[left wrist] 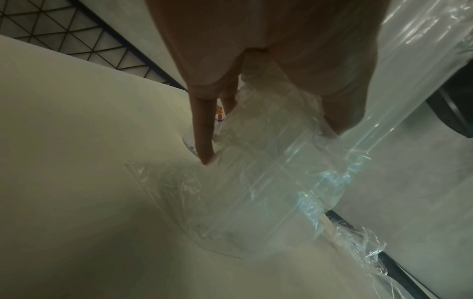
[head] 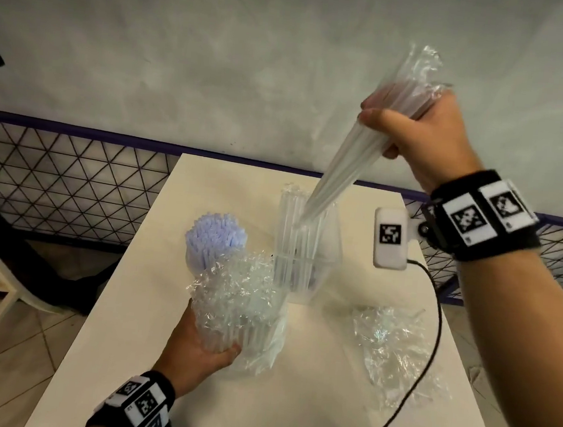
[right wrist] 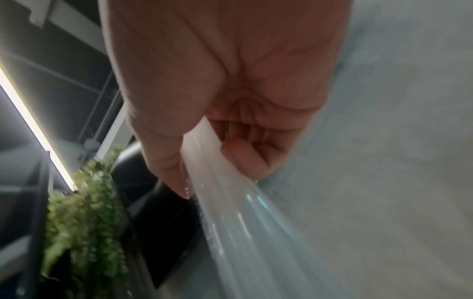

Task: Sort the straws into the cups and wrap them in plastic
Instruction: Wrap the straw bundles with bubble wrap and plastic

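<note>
White table (head: 306,405) against a grey wall; right hand (head: 428,138) fisted round clear straws (head: 340,160), tips inside the clear cup (head: 307,250); left hand (head: 198,350) curled round a plastic-wrapped cup (head: 239,316); loose plastic (head: 393,355) lies nearby.

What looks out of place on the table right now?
A crumpled heap of loose plastic wrap lies on the table to the right, around no cup. The right hand holds its bundle of clear straws tilted, lower tips entering the clear cup. Nothing spilled.
</note>
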### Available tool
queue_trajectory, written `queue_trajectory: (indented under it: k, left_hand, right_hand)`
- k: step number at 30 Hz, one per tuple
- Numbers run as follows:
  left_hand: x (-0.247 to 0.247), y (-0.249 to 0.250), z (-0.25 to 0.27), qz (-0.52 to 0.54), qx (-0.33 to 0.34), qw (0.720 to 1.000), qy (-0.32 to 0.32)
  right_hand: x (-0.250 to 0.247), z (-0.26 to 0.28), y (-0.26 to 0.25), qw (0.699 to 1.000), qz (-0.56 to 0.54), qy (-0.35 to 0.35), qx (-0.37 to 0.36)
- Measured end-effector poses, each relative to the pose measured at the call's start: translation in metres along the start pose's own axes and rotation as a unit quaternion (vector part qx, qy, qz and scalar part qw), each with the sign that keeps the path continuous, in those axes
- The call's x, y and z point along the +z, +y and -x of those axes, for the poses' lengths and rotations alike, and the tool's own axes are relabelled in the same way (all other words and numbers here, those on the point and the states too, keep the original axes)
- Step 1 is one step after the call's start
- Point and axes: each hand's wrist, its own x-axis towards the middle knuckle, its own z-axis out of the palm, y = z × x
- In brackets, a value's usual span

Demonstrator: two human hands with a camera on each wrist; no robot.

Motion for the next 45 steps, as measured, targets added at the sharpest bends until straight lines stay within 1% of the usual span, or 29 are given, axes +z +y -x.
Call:
queue_trajectory:
  k: [3,5,6,8,9,10,13,15,17,19,20,22,24,27,29,30,32,35,38,43,45]
  left_hand:
    - [0.001,0.0,0.0,0.005,-0.003,1.0,0.001]
    - [0.002,0.001,0.0,0.01,-0.007,1.0,-0.001]
    - [0.002,0.001,0.0,0.012,-0.011,1.0,-0.003]
    - [0.003,0.002,0.001,0.02,-0.011,1.0,-0.007]
    - [0.003,0.001,0.001,0.025,-0.01,1.0,-0.008]
    - [0.002,0.0,0.001,0.033,-0.013,0.999,-0.006]
    - [0.002,0.0,0.001,0.049,-0.016,0.999,-0.013]
    - [0.002,0.0,0.002,0.056,-0.014,0.998,-0.009]
    - [0.003,0.001,0.002,0.067,-0.019,0.998,-0.008]
    - [0.003,0.0,0.002,0.06,-0.022,0.998,-0.007]
    - [0.002,-0.001,0.002,0.051,-0.022,0.998,-0.005]
    - [0.001,0.0,0.001,0.044,-0.026,0.999,0.0]
    - [0.001,-0.001,0.002,0.041,-0.026,0.999,0.004]
    - [0.002,-0.002,0.002,0.03,-0.025,0.999,0.006]
    - [0.002,0.0,0.002,0.023,-0.023,0.999,0.006]
    - [0.002,0.001,0.002,0.024,-0.024,0.999,0.008]
    - [0.002,0.002,0.003,0.019,-0.021,1.0,0.011]
    - [0.003,0.002,0.003,0.019,-0.016,1.0,0.014]
    - [0.004,0.002,0.004,0.02,-0.016,1.0,0.016]
    - [0.002,0.0,0.003,0.019,-0.012,1.0,0.013]
    - [0.002,-0.001,0.003,0.02,-0.012,1.0,0.013]
  right_hand:
    - [0.01,-0.023,0.038,0.996,0.061,0.007,0.06]
    - [0.023,-0.024,0.073,0.986,0.1,-0.02,0.129]
    - [0.031,-0.02,0.087,0.977,0.126,-0.048,0.164]
    - [0.043,-0.01,0.11,0.948,0.19,-0.117,0.225]
    - [0.047,-0.006,0.117,0.933,0.221,-0.145,0.245]
    - [0.049,-0.004,0.122,0.919,0.255,-0.157,0.256]
    - [0.047,-0.008,0.127,0.892,0.35,-0.155,0.239]
    - [0.045,-0.012,0.128,0.889,0.376,-0.168,0.201]
    - [0.045,-0.013,0.132,0.885,0.392,-0.209,0.14]
    - [0.049,-0.012,0.139,0.867,0.411,-0.267,0.087]
    - [0.052,-0.011,0.142,0.86,0.418,-0.285,0.064]
    - [0.06,-0.011,0.144,0.854,0.426,-0.298,0.023]
    - [0.069,-0.013,0.146,0.847,0.439,-0.299,-0.001]
    - [0.079,-0.019,0.147,0.837,0.465,-0.288,-0.008]
    - [0.082,-0.024,0.146,0.825,0.491,-0.278,-0.011]
    - [0.082,-0.027,0.146,0.82,0.503,-0.273,-0.008]
    - [0.08,-0.033,0.147,0.819,0.509,-0.264,0.015]
    - [0.078,-0.037,0.148,0.819,0.499,-0.278,0.052]
    - [0.083,-0.036,0.149,0.815,0.489,-0.306,0.06]
    - [0.083,-0.034,0.157,0.791,0.529,-0.297,0.074]
    - [0.081,-0.032,0.16,0.787,0.538,-0.292,0.077]
